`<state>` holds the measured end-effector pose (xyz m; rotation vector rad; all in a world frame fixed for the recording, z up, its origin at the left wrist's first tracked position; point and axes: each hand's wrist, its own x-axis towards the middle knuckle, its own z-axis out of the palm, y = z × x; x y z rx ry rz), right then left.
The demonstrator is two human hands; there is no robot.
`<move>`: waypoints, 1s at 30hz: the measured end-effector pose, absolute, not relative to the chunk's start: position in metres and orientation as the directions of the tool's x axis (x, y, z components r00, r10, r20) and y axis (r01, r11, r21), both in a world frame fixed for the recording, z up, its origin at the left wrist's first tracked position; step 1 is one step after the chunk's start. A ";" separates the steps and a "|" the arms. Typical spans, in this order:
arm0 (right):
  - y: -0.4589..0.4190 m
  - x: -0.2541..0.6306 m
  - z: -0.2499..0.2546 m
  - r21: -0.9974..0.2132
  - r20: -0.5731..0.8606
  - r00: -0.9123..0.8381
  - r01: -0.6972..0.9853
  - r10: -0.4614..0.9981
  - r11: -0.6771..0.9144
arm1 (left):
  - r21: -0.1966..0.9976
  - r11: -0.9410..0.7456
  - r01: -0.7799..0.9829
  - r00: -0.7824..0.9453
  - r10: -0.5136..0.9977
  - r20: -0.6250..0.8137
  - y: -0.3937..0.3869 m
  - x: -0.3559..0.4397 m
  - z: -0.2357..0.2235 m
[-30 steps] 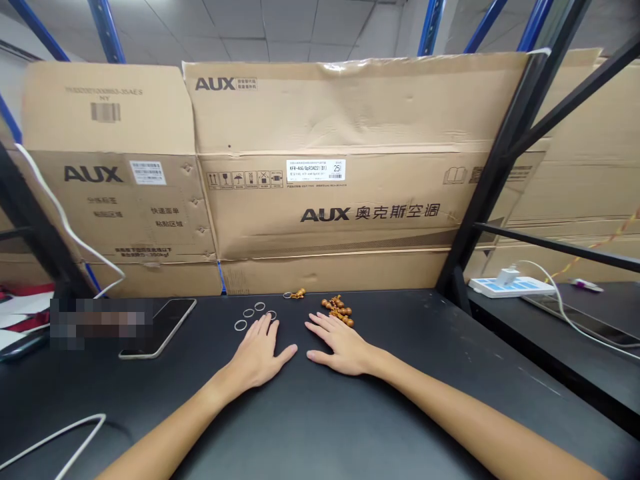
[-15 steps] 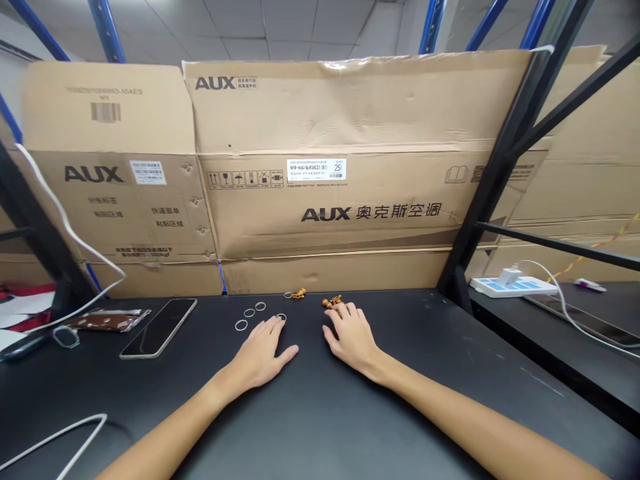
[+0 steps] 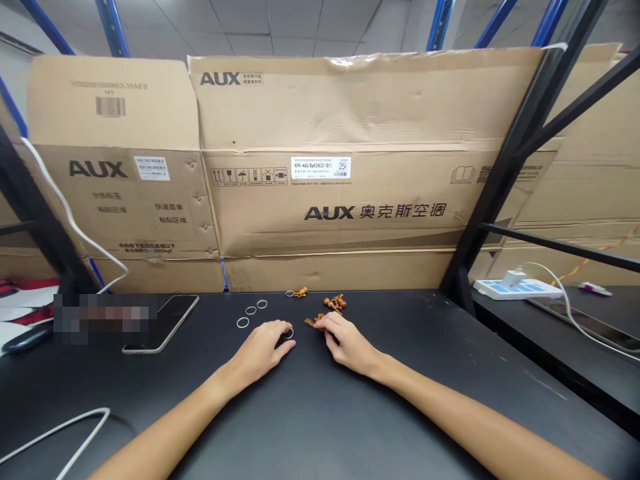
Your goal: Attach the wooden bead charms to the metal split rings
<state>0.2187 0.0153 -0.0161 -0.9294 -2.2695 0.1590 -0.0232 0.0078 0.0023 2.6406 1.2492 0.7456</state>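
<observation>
My left hand (image 3: 263, 347) rests on the black table (image 3: 320, 413), its fingers curled, with thumb and forefinger pinched on a small metal ring (image 3: 288, 331). Close to its right, my right hand (image 3: 349, 341) is closed on a small brown wooden charm (image 3: 315, 321), whose tip sticks out towards the ring. Just behind the right hand lies a little pile of the same brown charms (image 3: 335, 303). Three loose metal rings (image 3: 251, 311) lie behind the left hand. One charm joined to a ring (image 3: 297, 292) lies by the cardboard.
A phone (image 3: 163, 323) lies face up at the left, next to a blurred patch. A white cable (image 3: 75, 430) loops at the near left. Big AUX cardboard boxes (image 3: 340, 167) wall off the back. A black rack post (image 3: 500, 180) and a white power strip (image 3: 517, 288) stand at the right.
Both hands lay flat and open; now their fingers have curled. The left has pinched a ring, and the right reached to the pile and drew a charm back towards the ring.
</observation>
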 end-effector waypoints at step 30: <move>0.019 0.216 -0.018 -0.261 0.637 -0.393 0.699 0.663 0.665 | 0.224 -0.714 0.664 0.588 0.682 0.434 0.013 -0.026 -0.005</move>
